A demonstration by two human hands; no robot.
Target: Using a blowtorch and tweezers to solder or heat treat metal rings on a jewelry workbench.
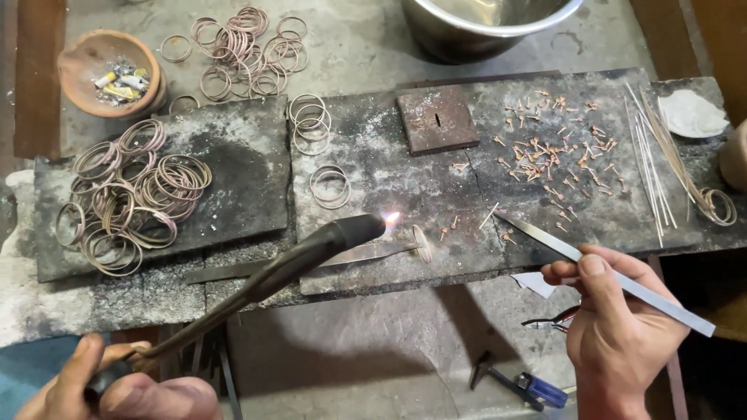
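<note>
My left hand (117, 389) grips the handle of a dark blowtorch (311, 253) at the lower left; its nozzle points right, and a small flame (391, 218) burns at the tip. Just past the flame a thin metal ring (422, 243) stands on edge on the blackened slab (467, 179), at the end of a flat metal strip (366, 253). My right hand (618, 327) holds long steel tweezers (607, 272), their tips resting on the slab to the right of the ring.
Many small copper bits (552, 152) are scattered on the slab's right half, beside thin wires (650, 159). Piles of rings (128, 194) lie left and at the top (245, 50). There is a clay bowl (113, 70), a steel bowl (482, 23), a square block (437, 118), and pliers (556, 319) below.
</note>
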